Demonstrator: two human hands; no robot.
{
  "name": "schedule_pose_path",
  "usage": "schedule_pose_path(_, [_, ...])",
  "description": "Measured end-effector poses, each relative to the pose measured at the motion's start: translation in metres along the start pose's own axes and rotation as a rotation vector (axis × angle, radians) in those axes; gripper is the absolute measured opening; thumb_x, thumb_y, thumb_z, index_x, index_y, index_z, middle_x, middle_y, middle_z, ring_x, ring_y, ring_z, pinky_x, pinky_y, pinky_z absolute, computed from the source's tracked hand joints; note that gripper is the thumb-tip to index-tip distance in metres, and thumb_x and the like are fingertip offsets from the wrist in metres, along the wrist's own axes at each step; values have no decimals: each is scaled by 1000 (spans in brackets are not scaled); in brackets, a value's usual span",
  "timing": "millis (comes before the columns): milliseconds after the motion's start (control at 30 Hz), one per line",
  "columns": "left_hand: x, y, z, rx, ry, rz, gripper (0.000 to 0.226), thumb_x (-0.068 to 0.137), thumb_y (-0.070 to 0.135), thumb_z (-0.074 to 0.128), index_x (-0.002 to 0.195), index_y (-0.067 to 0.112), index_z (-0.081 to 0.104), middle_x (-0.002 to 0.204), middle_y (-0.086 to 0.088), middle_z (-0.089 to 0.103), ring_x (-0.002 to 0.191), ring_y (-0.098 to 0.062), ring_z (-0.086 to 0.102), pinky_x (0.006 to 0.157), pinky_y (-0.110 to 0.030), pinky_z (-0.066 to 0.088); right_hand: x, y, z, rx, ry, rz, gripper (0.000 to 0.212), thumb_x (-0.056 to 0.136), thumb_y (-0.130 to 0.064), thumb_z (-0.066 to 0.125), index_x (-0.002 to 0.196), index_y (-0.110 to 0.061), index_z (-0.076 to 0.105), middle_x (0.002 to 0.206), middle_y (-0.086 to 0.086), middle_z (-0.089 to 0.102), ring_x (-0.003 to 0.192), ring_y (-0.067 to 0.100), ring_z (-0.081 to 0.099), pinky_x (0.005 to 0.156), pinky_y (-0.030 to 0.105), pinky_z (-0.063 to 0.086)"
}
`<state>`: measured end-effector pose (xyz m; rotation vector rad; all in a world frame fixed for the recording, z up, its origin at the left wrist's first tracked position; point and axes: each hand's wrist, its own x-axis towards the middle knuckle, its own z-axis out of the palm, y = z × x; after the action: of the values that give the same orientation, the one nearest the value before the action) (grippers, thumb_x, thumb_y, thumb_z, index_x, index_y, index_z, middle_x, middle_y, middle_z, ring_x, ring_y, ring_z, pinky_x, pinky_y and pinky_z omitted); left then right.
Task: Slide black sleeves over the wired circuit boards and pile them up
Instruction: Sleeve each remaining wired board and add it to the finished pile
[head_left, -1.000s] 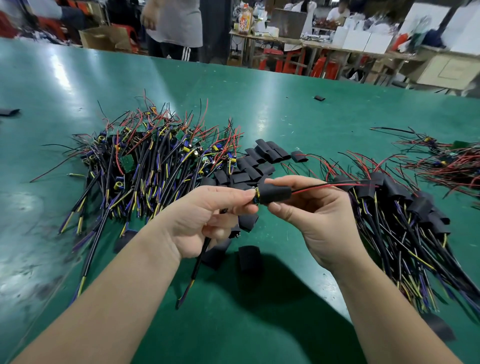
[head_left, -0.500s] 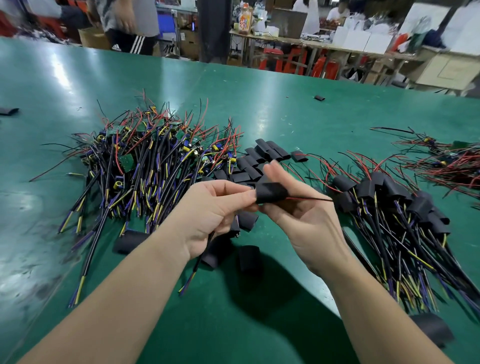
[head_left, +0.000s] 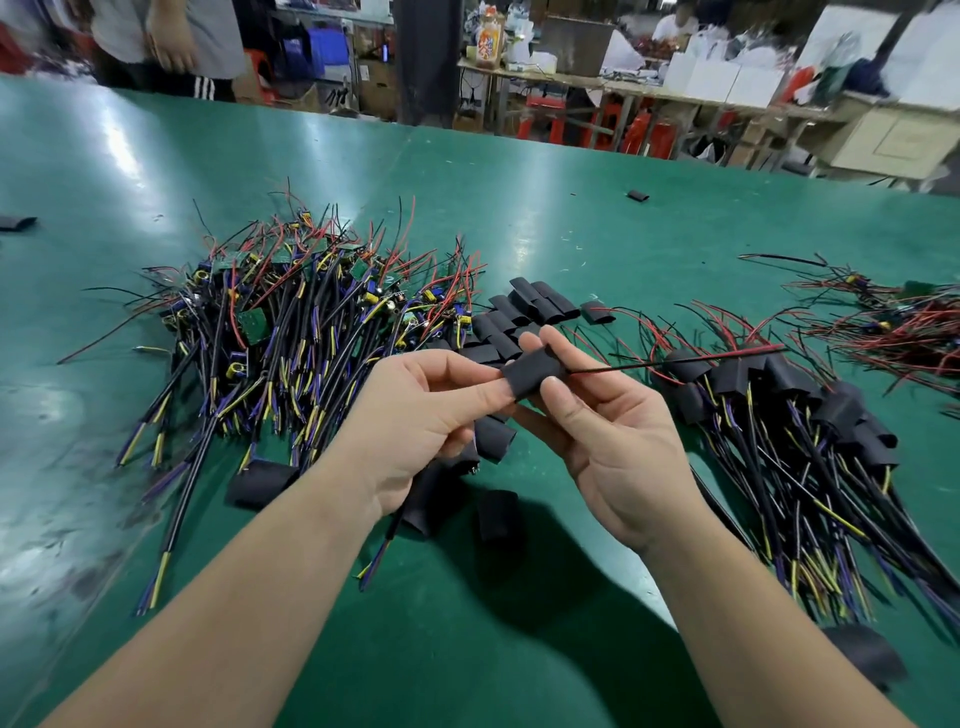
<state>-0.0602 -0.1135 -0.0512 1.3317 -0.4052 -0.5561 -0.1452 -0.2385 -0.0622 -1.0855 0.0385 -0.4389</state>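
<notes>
black sleeve (head_left: 535, 371): held in the air between both hands, over the middle of the table toward its near edge, lying roughly level; whatever is inside it is hidden.
left hand (head_left: 415, 415): thumb and forefinger pinch the sleeve's left end, with the other fingers curled underneath.
right hand (head_left: 613, 447): palm turned up, thumb on the near side and fingers behind, pinching the sleeve's right end.
thin wires (head_left: 675, 364): one red and one black, coming out of the sleeve's right end and reaching right above the sleeved pile.
cable (head_left: 387, 535): black, hanging from under the left hand toward the near edge, with yellow and blue cores at its tip.
loose sleeves (head_left: 524, 312): a flat cluster just beyond the hands; a few more lie on the table below the hands.
bare board pile (head_left: 291, 332): a tangle of green boards and cables left of the hands.
sleeved pile (head_left: 805, 415): right of the hands, black sleeves at its far end, cable tails fanning toward the near right corner.
wire heap (head_left: 909, 322): at the right edge, mostly red.
stray sleeves: one (head_left: 638, 196) toward the far edge, one (head_left: 15, 223) at the left edge.
table (head_left: 156, 156): green and glossy.
person (head_left: 171, 41): standing beyond the far left corner.
</notes>
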Motion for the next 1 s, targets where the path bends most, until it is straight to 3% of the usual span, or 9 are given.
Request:
schedule_pose_path(167, [-2, 4, 1, -13, -80, -22, 16, 59, 24, 75, 72, 15, 70, 60, 0, 66, 39, -7, 47, 36, -15, 35, 1, -3, 3, 57, 103, 11, 38, 64, 0, 67, 99, -15, 74, 68, 10, 57, 69, 20, 68, 73, 33, 58])
schedule_pose_path(333, [-1, 12, -7, -12, -154, -184, 18, 80, 23, 62, 93, 10, 65, 79, -10, 74, 45, -8, 57, 37, -14, 39, 9, -19, -8, 218, 338, 121, 25, 59, -2, 67, 78, -11, 54, 64, 5, 68, 64, 21, 71, 60, 33, 58])
schedule_pose_path(433, [-1, 16, -11, -55, -199, -275, 30, 72, 31, 61, 92, 9, 67, 83, -13, 74, 53, -12, 65, 42, -16, 47, 13, -30, -11, 329, 384, 172, 13, 72, -2, 61, 74, -8, 49, 64, 8, 59, 67, 26, 72, 61, 37, 60])
schedule_pose_path(600, [0, 23, -19, -169, -189, -329, 24, 72, 29, 62, 79, 11, 76, 79, -10, 73, 51, -10, 65, 41, -16, 50, 23, -54, -30, 430, 558, 91, 10, 90, -5, 57, 82, -1, 54, 69, 10, 63, 54, 13, 67, 48, 16, 52])
schedule_pose_path(667, [6, 23, -27, -204, -35, -235, 18, 81, 24, 62, 88, 11, 72, 78, -5, 73, 50, -6, 61, 41, -14, 48, 23, -61, -43, 233, 611, 16, 7, 88, -3, 61, 83, -3, 57, 67, 7, 61, 50, 11, 63, 46, 14, 50])
schedule_pose_path(767, [16, 19, -41, -4, 286, -35, 13, 91, 12, 56, 91, 14, 68, 72, 2, 72, 52, -3, 59, 44, -15, 46, 17, -67, -65, -387, 618, -156, 12, 84, -6, 70, 87, -10, 59, 62, 2, 68, 50, 12, 64, 49, 21, 52])
schedule_pose_path(867, [23, 7, -59, 768, 634, 256, 15, 86, 16, 58, 90, 24, 70, 82, 4, 70, 67, -11, 60, 61, -25, 45, 15, -69, -88, -1042, 697, -264, 12, 80, -9, 73, 78, -16, 63, 70, 5, 69, 58, 17, 67, 65, 34, 57])
schedule_pose_path(933, [26, -1, -68, 1188, 687, 320, 20, 84, 23, 60, 101, 23, 70, 100, -5, 66, 89, -28, 56, 77, -36, 44, 16, -70, -99, -1346, 718, -244, 9, 80, -7, 70, 83, -15, 71, 76, 5, 68, 74, 23, 68, 78, 33, 53])
schedule_pose_path(1000, [30, -9, -72, 1401, 657, 239, 29, 85, 32, 61, 112, 22, 67, 114, -9, 61, 104, -35, 49, 88, -44, 39, 16, -69, -107, -1527, 694, -163, 16, 81, -3, 65, 91, -9, 75, 88, 11, 72, 88, 29, 67, 85, 31, 48])
